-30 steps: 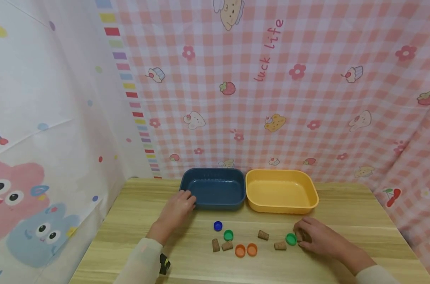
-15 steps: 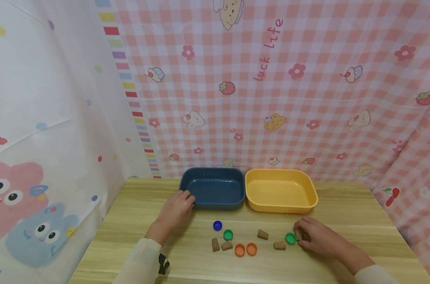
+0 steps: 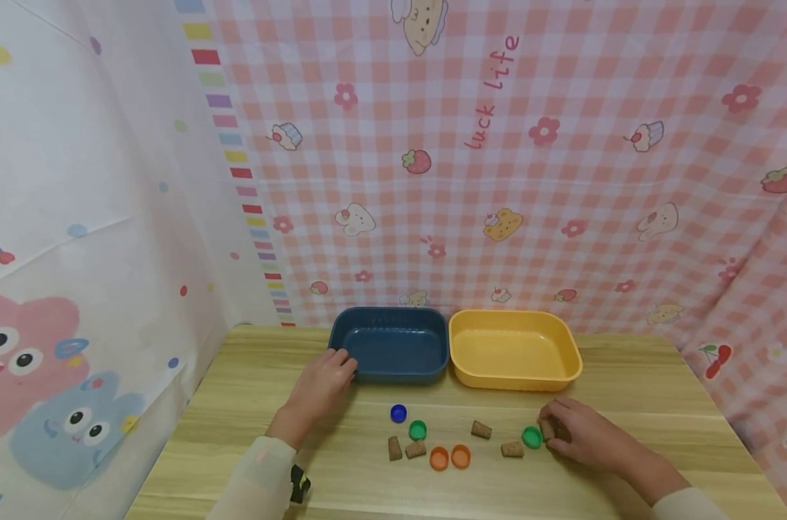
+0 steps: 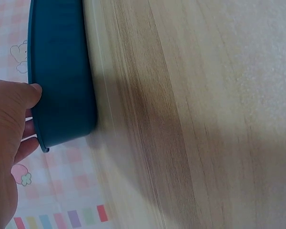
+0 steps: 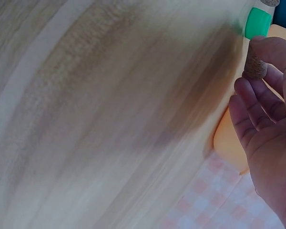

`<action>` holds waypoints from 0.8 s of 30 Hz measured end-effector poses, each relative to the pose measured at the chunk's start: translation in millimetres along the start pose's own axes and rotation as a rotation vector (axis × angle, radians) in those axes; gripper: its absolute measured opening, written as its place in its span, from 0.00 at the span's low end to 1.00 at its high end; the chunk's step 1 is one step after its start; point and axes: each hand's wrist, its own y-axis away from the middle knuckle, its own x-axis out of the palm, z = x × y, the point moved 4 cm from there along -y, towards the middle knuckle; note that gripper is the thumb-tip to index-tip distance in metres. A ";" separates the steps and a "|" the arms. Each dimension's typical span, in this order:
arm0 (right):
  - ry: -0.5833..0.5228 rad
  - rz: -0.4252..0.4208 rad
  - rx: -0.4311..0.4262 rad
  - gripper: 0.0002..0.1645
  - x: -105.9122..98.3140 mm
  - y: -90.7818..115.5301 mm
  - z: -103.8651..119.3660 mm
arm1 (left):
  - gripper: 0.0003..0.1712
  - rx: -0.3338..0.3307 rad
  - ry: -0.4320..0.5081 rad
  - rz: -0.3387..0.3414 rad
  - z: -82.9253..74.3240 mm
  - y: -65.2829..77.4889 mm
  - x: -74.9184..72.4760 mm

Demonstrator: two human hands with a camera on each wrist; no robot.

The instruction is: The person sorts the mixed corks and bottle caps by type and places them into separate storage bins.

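My left hand (image 3: pixel 321 379) grips the near left corner of a dark blue plastic bin (image 3: pixel 400 377). In the left wrist view the thumb presses the bin's outer wall (image 4: pixel 62 71), while the fingers go over the rim and are partly hidden. Over on the right, a brown cork (image 5: pixel 255 66) is pinched between the thumb and fingers of my right hand (image 3: pixel 585 433). Just left of that cork, a green bottle cap (image 3: pixel 532 437) lies on the wooden table (image 3: pixel 367 491). Another cork (image 3: pixel 513 450) lies on the far side of this cap.
A yellow bin (image 3: pixel 517 381) stands right beside the blue one. Between the hands lie a blue cap (image 3: pixel 398 413), a second green cap (image 3: pixel 418 430), two orange caps (image 3: pixel 439 458) and several corks (image 3: pixel 481 430). A black object (image 3: pixel 298 484) shows by the left sleeve.
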 end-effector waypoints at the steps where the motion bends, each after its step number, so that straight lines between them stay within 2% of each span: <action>1: 0.010 -0.003 -0.001 0.18 -0.8 0.1 0.5 | 0.09 0.002 0.000 -0.003 -0.1 -0.1 0.1; 9: 0.066 -0.038 -0.004 0.20 -10.9 -1.5 5.9 | 0.09 0.000 0.012 -0.024 -1.1 -0.7 -1.9; 18: 0.079 -0.107 -0.071 0.20 -19.4 -4.8 13.9 | 0.08 -0.010 0.012 0.007 -0.7 -1.6 0.1; 24: 0.040 -0.104 -0.073 0.18 -23.4 -12.2 22.1 | 0.06 -0.010 -0.002 0.026 -0.3 -1.1 0.8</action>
